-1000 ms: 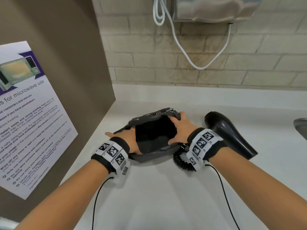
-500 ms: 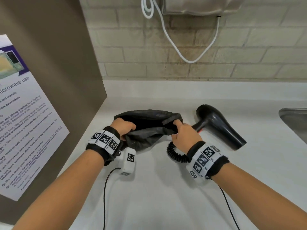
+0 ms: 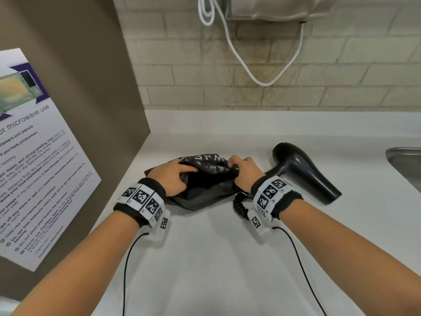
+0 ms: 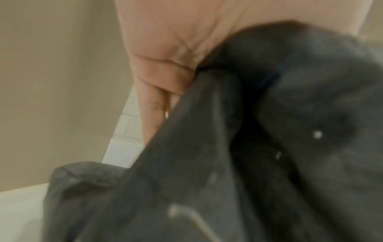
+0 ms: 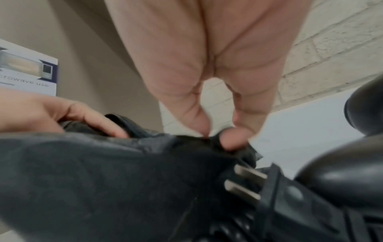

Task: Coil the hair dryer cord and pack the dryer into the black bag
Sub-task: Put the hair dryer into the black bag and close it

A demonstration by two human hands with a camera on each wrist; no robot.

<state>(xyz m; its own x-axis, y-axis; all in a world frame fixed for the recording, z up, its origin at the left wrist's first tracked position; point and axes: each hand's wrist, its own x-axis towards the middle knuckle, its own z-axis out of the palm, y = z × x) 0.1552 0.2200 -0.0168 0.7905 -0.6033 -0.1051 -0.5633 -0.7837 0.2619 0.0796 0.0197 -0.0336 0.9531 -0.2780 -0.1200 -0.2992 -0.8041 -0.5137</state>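
Note:
The black bag point(image 3: 205, 190) with white lettering lies on the white counter point(image 3: 216, 258), its mouth facing me. My left hand point(image 3: 175, 176) grips the bag's left rim point(image 4: 217, 114), with the fingers reaching over the opening. My right hand point(image 3: 243, 169) pinches the right rim point(image 5: 223, 144) between thumb and fingertips. The black hair dryer point(image 3: 303, 172) lies on the counter just right of my right hand. Its coiled black cord point(image 3: 240, 206) sits bunched below my right wrist. The two-pin plug point(image 5: 259, 185) rests against the bag.
A brown panel with a microwave-use poster point(image 3: 34, 156) stands at the left. Behind the counter is a brick wall, where a wall unit point(image 3: 273, 8) trails a white cable point(image 3: 250, 71). A metal sink's rim point(image 3: 405, 160) shows at the right.
My left hand has shifted over the bag's opening and my right hand moved up along the rim. The lettered side of the bag now shows on top. The dryer has not moved.

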